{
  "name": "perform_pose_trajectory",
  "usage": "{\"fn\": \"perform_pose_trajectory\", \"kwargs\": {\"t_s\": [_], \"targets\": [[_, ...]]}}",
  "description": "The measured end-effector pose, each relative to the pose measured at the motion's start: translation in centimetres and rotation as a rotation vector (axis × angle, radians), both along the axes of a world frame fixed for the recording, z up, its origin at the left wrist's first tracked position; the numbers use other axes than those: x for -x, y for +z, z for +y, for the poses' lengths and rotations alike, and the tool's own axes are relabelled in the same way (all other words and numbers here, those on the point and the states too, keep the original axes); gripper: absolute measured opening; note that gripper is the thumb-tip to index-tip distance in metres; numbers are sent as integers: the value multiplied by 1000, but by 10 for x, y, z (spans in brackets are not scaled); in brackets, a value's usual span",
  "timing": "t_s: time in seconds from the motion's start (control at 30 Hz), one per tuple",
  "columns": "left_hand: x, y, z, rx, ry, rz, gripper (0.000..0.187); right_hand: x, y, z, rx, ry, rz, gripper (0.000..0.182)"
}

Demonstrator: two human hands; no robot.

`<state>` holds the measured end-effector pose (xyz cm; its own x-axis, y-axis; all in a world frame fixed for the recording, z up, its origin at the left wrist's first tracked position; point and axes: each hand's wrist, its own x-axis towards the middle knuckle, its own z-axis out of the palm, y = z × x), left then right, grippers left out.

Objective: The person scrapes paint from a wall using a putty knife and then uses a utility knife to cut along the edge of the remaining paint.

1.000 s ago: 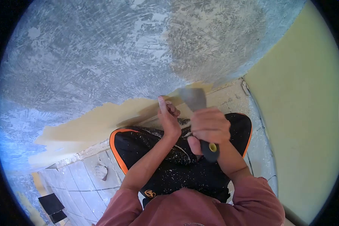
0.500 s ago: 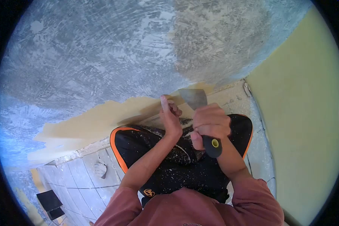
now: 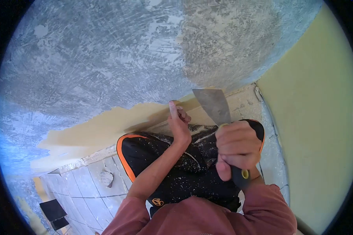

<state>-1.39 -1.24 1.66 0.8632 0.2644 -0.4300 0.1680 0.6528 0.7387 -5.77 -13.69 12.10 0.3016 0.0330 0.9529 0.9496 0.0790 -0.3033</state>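
My right hand [image 3: 238, 147] is wrapped round the dark handle of a putty knife [image 3: 215, 105]. The wide metal blade points up and left, its front edge near the bottom of the grey, scraped wall [image 3: 117, 51]. To the left, my left hand [image 3: 179, 123] is held in front of the wall's bare beige strip [image 3: 94, 124], thumb stretched up, the other fingers loosely curled and nothing visible in it.
Dusty black trousers with orange trim [image 3: 180, 184] cover my bent legs. White floor tiles [image 3: 84, 180] lie at the lower left, with a pale scrap [image 3: 106, 178] and a black object [image 3: 53, 210]. A plain yellow-green surface [image 3: 317, 117] rises at the right.
My right hand and the putty knife have moved right and slightly down, and more of the blade shows. My left hand has barely shifted.
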Motion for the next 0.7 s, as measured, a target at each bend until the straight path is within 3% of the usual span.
{"fn": "perform_pose_trajectory", "kwargs": {"t_s": [0.07,0.1,0.2,0.33,0.4,0.53,0.57,0.7], "targets": [[2,-1,-3,4,3,14,44,3,-9,0,594,-485,369,13],[2,-3,-2,11,-10,7,44,2,-9,-3,596,-492,373,13],[3,-2,-2,-1,-26,0,44,-14,-6,-3,156,-105,30,14],[1,-2,-1,13,-23,-3,44,-7,2,4,87,-13,20,14],[2,-1,-4,22,-21,12,44,-23,-23,16,14,-177,106,19],[1,-1,0,-14,-25,-25,42,3,8,-6,132,-111,102,17],[0,-1,1,-13,-19,-25,42,-9,-1,5,-123,65,-145,18],[3,-5,-3,2,-36,-26,40,-26,-40,4,115,-60,6,16]]}}
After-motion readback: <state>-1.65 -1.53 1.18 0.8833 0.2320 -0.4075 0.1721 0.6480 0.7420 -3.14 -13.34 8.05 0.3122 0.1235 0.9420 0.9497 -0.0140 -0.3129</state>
